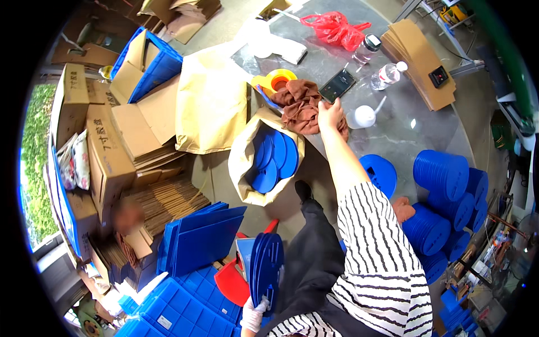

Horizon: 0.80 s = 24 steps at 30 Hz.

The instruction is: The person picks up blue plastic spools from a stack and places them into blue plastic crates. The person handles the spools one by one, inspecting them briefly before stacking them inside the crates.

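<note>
White-gloved left hand [254, 315] held blue discs [267, 267] at lower edge — and there, right hand [332, 116] met phone [338, 84] beside brown cloth [299, 105], couldn't tell whether fingers gripped

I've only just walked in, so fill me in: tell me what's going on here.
The person's left hand, in a white glove, grips a batch of blue discs low at their left side. Their bare right hand is out over the grey table, by a crumpled brown cloth and a phone; exact contact is hard to tell. An open sack by the table contains more discs, and disc stacks sit to the right.
</note>
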Tool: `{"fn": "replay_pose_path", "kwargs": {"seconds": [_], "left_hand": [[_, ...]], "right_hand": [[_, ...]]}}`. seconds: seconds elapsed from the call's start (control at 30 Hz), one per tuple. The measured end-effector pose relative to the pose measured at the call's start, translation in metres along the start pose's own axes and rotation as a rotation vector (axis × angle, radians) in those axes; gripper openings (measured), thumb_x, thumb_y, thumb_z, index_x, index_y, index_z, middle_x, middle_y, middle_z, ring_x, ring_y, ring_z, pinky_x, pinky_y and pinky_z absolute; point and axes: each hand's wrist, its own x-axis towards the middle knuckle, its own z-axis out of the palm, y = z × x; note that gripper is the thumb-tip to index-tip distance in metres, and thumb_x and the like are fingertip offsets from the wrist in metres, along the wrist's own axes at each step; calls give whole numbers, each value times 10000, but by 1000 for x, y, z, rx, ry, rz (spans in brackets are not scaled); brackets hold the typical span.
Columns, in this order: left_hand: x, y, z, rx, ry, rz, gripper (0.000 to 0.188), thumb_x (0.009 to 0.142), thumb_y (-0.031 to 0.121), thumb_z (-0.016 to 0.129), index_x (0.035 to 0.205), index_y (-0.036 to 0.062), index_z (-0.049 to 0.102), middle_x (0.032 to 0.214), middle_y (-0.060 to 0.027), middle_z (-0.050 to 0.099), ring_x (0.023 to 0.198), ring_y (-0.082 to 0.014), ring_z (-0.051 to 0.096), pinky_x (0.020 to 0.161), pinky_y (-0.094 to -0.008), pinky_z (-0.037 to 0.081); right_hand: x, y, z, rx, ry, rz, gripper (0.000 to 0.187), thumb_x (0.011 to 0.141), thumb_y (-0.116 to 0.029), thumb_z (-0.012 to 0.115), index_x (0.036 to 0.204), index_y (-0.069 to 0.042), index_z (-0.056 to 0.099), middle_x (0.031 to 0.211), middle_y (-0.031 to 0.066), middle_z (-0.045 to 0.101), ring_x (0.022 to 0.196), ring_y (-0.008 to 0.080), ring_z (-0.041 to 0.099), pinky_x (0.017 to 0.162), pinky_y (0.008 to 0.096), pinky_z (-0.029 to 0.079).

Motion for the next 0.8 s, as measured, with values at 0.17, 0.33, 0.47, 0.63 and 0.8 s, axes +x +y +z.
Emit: {"fn": "replay_pose_path", "kwargs": {"seconds": [0.17,0.33,0.47,0.63,0.8], "left_hand": [[52,13,28,-129,-42,-149,153,865,0,584,997,77,583,790,-61,625,649,-129,582,602,-247,466],[71,8,40,-245,-102,-113,243,865,-60,549,1048,98,576,859,-44,607,723,-128,583,658,-255,487],[73,11,43,-340,5,-158,270,864,-99,506,1053,87,562,864,-48,590,710,-140,571,665,-271,496],[63,2,34,-293,-6,-62,210,856,-86,521,1011,53,544,809,-90,582,688,-165,567,656,-303,502],[39,22,32,-296,-22,67,183,810,24,560,992,46,560,798,-33,574,685,-138,542,654,-274,444]], "right_hand": [[75,-32,14,-315,16,416,1049,653,-541,740,1447,-142,182,1357,167,387,1247,339,379,1005,468,343],[90,-34,39,-483,-7,440,1134,636,-557,742,1476,-227,56,1348,200,357,1235,342,366,1001,476,319],[98,-34,33,-488,-98,457,1097,658,-451,750,1474,-261,42,1354,204,352,1261,339,337,1020,475,291],[103,-53,-6,-75,-83,684,1096,629,-394,744,1472,-222,66,1330,204,400,1247,343,381,1018,473,306],[-7,-78,-89,938,-327,518,989,700,-71,702,1466,-147,83,1077,126,550,963,236,561,815,328,492]]}}
